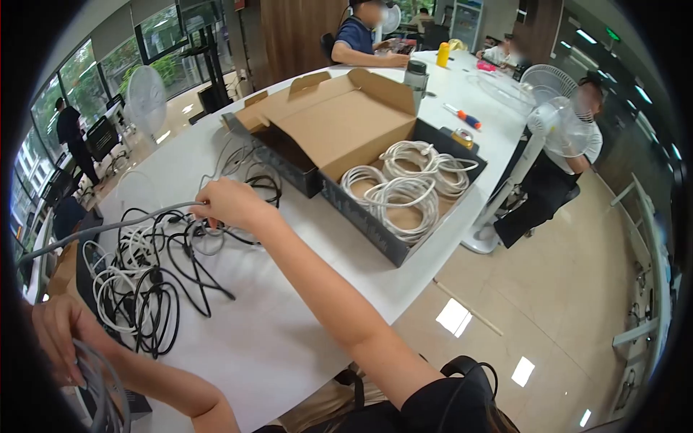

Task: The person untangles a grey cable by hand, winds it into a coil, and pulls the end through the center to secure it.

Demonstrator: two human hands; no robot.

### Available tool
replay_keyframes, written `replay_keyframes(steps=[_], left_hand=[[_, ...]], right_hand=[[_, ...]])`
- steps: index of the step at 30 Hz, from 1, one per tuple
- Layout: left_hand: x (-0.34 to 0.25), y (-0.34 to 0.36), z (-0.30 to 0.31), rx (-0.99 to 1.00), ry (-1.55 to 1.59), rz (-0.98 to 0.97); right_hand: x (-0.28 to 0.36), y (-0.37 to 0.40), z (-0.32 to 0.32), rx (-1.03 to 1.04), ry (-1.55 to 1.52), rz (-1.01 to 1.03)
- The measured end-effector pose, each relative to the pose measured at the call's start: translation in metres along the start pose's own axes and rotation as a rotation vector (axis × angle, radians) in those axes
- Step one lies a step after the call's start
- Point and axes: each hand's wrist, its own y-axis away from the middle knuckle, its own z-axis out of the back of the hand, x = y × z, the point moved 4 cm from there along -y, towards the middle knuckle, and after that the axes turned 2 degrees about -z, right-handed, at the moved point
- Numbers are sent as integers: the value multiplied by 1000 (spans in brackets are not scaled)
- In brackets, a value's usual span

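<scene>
My right hand (234, 208) reaches over the table and pinches a grey cable (130, 224). From there the cable runs taut to the left edge of view. Low at the left, my left hand (61, 332) has its fingers curled round a grey cable coil (108, 397), partly cut off by the dark border. Between the hands lies a tangle of black cables (170, 317) and white cables (115, 289). Beyond my right hand, more thin grey and black cables lie loosely near the box.
An open cardboard box (361, 224) holds several white cable coils (408, 209). Behind it are a bottle (415, 76), a screwdriver (463, 117), a tape measure (462, 137) and a yellow bottle (442, 55). Other people sit around the white table (289, 303). A fan (538, 144) stands right.
</scene>
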Motion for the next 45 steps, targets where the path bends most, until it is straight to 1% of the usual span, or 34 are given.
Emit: replay_keyframes(steps=[1, 3, 4, 5, 8, 9, 11, 12, 13, 14, 16, 18, 19, 20, 21, 22, 23, 24, 25, 26, 27, 28, 29, 30, 32, 34, 35, 37, 38, 39, 41, 43, 44, 45], left_hand=[[-7, 0, 1, 48, -11, 10], [-18, -3, -1, 166, -4, 48], [-22, -3, -1, 165, -3, 53], [-26, -3, -1, 164, -2, 57], [-21, 2, -5, 98, -3, 35], [-21, 7, -2, 77, -24, 19], [-22, 15, 3, 48, -84, -25], [-23, 17, 0, 56, -81, 7], [-23, 19, -3, 64, -78, 40], [-29, 22, -2, 84, -54, 104], [-43, 30, -9, 41, -100, 141], [-62, 39, -21, -25, -187, 65], [-71, 44, -26, -43, -207, 29], [-81, 50, -31, -61, -229, -5], [-83, 53, -47, -92, -238, -3], [-92, 59, -59, -121, -261, -7], [-105, 64, -67, -69, -281, -14], [-117, 69, -74, -17, -299, -23], [-131, 77, -85, -25, -401, -72], [-147, 85, -97, -34, -504, -106], [-160, 94, -107, -67, -479, -118], [-174, 104, -116, -103, -446, -134], [-189, 114, -123, -163, -448, -178], [-204, 125, -131, -162, -444, -183], [-221, 146, -150, -190, -438, -160], [-263, 182, -164, -287, -506, -318], [-290, 203, -170, -326, -540, -395], [-363, 264, -184, -452, -674, -466], [-379, 280, -192, -425, -667, -473], [-384, 288, -203, -398, -661, -481], [-404, 322, -229, -641, -784, -777], [-410, 345, -266, -748, -860, -904], [-414, 357, -278, -729, -876, -878], [-415, 363, -293, -698, -924, -885]], right_hand=[[2, 2, 4, 13, -49, -27], [8, 7, 6, 244, -315, 56], [11, 10, 6, 360, -455, 97], [12, 11, 12, 300, -437, 176], [12, 18, 31, 137, -651, 157], [11, 13, 35, 189, -784, 126], [6, 14, 42, 83, -909, 150], [7, 15, 50, 32, -961, 168], [6, 17, 52, 30, -840, 216], [5, 17, 57, -9, -821, 230], [3, 21, 59, -77, -807, 246], [-7, 17, 63, -198, -888, 128], [-19, 9, 62, -222, -934, 96], [-28, 7, 62, -307, -964, 67], [-31, 8, 64, -418, -918, -41], [-54, -6, 62, -406, -972, 85], [-52, -2, 62, -503, -1078, -33], [-58, -5, 65, -550, -941, -74], [-58, -8, 67, -688, -889, 5], [-69, -17, 67, -620, -973, 41], [-65, -13, 66, -579, -1012, 75], [-69, -14, 65, -491, -1127, 80], [-67, -12, 65, -521, -1186, 66], [-65, -12, 65, -553, -1229, 51], [-72, -18, 65, -621, -1179, 76], [-70, -12, 63, -775, -1235, 24], [-82, -15, 64, -827, -1247, -7], [-74, -3, 61, -898, -1173, -19], [-69, -3, 62, -923, -1115, 3], [-63, -9, 63, -938, -1100, 92], [-56, -16, 57, -958, -1065, 246], [-48, -14, 52, -942, -1078, 234], [-42, -12, 50, -967, -1107, 254], [-37, -8, 48, -948, -1079, 224]])
